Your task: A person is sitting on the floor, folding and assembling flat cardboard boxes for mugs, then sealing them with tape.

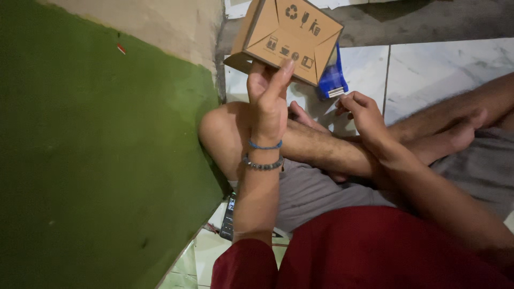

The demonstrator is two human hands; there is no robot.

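One brown cardboard box sits at twelve o'clock in the view, tilted, its folded underside facing the camera; small dark printed symbols sit in two rows across its flaps; the left hand holds it up from below, fingers closed on its lower edge, the forefinger lying against the flap. Just at three o'clock of the box, one blue tape dispenser shows partly from behind it, its pale cutting edge at the bottom; the right hand is at its lower edge, fingertips pinched together there, though whether they hold a strip of tape I cannot tell. Two bracelets ring the left wrist, one thin and blue, one beaded and grey. Bare crossed legs lie under both hands on the white tiled floor; a green wall fills nine o'clock; one dark phone lies at six o'clock by the knee.
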